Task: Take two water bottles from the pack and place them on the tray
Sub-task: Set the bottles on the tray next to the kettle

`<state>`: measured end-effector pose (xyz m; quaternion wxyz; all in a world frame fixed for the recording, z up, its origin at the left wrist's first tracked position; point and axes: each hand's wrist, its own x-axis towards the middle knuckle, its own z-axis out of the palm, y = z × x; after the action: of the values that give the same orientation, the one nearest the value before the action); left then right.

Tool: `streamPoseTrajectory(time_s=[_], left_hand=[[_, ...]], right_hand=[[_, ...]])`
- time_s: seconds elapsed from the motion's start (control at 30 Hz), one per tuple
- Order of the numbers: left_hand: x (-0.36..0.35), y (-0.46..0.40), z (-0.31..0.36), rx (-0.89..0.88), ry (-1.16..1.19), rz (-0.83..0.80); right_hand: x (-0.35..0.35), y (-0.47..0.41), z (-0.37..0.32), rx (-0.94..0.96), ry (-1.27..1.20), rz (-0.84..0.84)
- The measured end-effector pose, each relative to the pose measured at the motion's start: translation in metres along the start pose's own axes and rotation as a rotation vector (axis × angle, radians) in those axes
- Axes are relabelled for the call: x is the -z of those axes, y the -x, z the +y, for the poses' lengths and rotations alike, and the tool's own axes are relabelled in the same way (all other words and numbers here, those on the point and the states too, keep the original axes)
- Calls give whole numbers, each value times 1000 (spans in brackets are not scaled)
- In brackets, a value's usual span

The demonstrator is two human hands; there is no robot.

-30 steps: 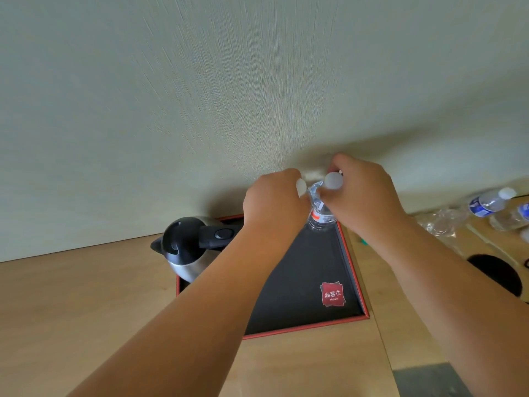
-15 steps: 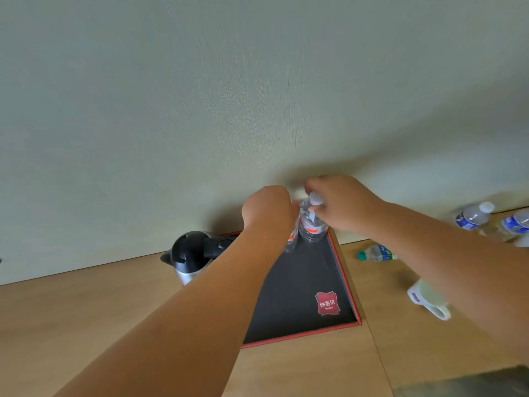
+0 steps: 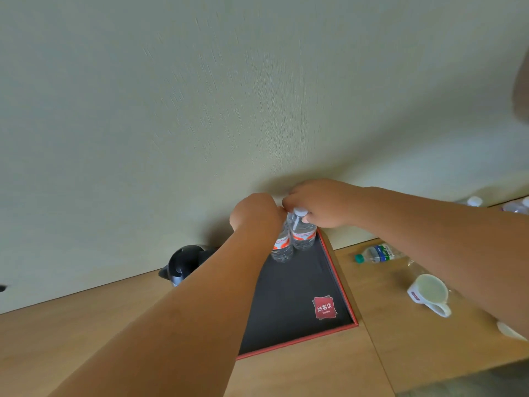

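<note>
Two clear water bottles with red-and-white labels stand upright side by side at the far right corner of the black tray [image 3: 297, 287] with a red rim. My left hand [image 3: 254, 212] is closed around the top of the left bottle [image 3: 282, 249]. My right hand [image 3: 317, 203] grips the neck of the right bottle [image 3: 302, 236], just under its white cap. Both bottle bases appear to rest on the tray floor. More bottles of the pack [image 3: 475, 202] lie at the far right by the wall.
A black and steel kettle [image 3: 183, 263] stands on the tray's far left, partly behind my left forearm. On the wooden counter to the right lie a bottle with a green cap [image 3: 378, 253] and a white cup [image 3: 429, 293] on its side. The wall is close behind the tray.
Both hands have lowered the two bottles from above the tray down onto its far right corner. The view has shifted, showing the cup and the green-capped bottle.
</note>
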<state>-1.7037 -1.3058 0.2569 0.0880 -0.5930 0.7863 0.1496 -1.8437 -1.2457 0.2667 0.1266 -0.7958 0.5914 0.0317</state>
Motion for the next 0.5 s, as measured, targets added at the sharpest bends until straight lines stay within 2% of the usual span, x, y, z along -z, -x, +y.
streamPoseTrajectory(time_s=[0.13, 0.27, 0.43, 0.5], left_hand=[[-4, 2, 2, 31, 22, 5], [-5, 10, -3, -40, -20, -12], [-1, 11, -22, -310, -161, 70], [2, 13, -29, -452, -246, 24]], right_hand=[[4, -1, -2, -54, 1, -38], [2, 1, -3, -207, -80, -24], [-6, 9, -15, -365, -122, 132], [-12, 11, -18, -396, -138, 188]])
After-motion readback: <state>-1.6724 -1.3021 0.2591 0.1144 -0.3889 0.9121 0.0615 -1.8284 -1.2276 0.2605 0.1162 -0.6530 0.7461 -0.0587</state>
